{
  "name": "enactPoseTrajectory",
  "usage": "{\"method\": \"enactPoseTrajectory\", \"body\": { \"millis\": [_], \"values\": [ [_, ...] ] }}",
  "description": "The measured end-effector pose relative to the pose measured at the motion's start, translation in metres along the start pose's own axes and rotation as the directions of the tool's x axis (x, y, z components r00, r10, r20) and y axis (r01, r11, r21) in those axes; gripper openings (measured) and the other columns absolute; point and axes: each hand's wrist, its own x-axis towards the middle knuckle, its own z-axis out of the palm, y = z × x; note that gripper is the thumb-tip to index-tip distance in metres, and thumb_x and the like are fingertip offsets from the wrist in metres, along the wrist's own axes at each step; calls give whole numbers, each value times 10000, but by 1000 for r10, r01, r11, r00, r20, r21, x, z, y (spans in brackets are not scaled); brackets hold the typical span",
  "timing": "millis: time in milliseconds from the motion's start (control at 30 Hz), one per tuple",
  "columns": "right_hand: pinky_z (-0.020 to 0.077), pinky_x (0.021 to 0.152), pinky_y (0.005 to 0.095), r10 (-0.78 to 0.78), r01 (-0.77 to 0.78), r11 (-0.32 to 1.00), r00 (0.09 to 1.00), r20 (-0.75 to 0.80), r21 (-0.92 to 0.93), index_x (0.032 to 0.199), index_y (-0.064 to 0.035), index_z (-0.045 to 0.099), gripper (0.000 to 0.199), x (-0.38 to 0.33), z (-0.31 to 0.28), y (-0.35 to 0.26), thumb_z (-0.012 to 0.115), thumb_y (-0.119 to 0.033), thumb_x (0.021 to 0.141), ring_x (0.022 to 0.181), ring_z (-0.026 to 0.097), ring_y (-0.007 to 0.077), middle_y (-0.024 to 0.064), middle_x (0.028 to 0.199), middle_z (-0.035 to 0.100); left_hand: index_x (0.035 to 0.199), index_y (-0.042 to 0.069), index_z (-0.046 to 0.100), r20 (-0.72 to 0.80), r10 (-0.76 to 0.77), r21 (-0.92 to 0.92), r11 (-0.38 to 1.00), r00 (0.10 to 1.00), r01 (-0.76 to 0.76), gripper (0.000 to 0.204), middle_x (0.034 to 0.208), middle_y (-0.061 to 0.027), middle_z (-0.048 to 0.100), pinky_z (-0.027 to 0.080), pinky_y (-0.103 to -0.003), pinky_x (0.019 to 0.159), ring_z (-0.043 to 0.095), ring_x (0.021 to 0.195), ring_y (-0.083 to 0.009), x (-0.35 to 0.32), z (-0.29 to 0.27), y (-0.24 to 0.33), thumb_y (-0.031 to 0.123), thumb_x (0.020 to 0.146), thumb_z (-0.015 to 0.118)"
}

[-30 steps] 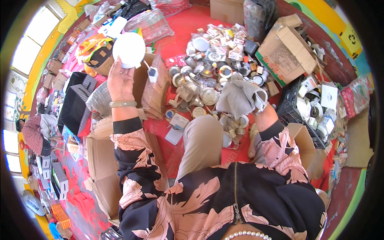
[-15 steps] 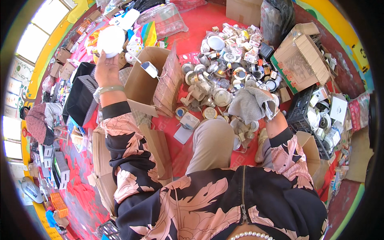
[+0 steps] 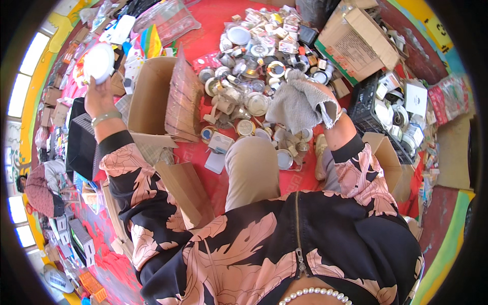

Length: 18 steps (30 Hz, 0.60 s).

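My left hand (image 3: 100, 97) is raised at the left, its fingers gripping the lower rim of a round white ceiling light (image 3: 99, 63). A small white box (image 3: 128, 85) shows beside that hand; whether its cable joins the light I cannot tell. On the right, a grey cloth (image 3: 297, 105) is draped over my right hand (image 3: 339, 128), which is closed on it. The cloth hides most of the fingers. Under and beyond it spreads a heap of round light fittings (image 3: 258, 103) and small boxes on the red floor.
An open cardboard box (image 3: 147, 96) stands near my left forearm, with another carton (image 3: 190, 195) nearer. At the right are a tilted carton (image 3: 361, 43) and a black crate (image 3: 363, 101) of lamps. Someone in a dark pink top (image 3: 43, 188) bends over at the far left.
The light in my left hand has moved left in the picture, and the small white box no longer swings out to its right. My view has shifted; the cloth stays in my right hand.
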Motion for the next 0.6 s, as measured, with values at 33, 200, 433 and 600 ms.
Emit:
{"method": "enactPoseTrajectory", "body": {
  "millis": [33,200,433,600],
  "values": [
    [434,867,274,-38,37,999,999,-20,-38,1161,22,499,316,-8,1,-9,506,-95,868,975,564,189,117,1085,574,1215,-65,399,39,-67,-16,998,997,67,342,1220,-194,486,427,-462,964,478,1153,-305,7,-18,-19,86,917,470],
    [427,890,278,-162,136,962,982,-95,-239,1182,25,490,338,-34,-13,-30,502,-97,867,1000,558,197,122,1111,568,1213,-42,418,-229,-389,243,865,892,439,341,1189,-174,518,458,-493,898,522,1097,-316,13,-106,-120,127,921,469],
    [415,912,290,-335,257,627,941,43,-735,1230,7,453,368,-95,-44,-23,477,-79,873,1054,533,203,124,1169,537,1156,-14,502,-486,-615,637,237,621,733,301,1041,-166,614,512,-443,792,606,951,-328,10,-162,-181,152,909,457],
    [443,860,303,-439,188,534,895,-81,-824,1201,6,474,338,-112,-26,-35,483,-96,879,1004,554,212,129,1127,554,1082,20,570,-455,-624,888,-371,635,272,307,1035,-184,617,506,-425,785,607,948,-350,18,-170,-200,228,909,426]
  ]
}}
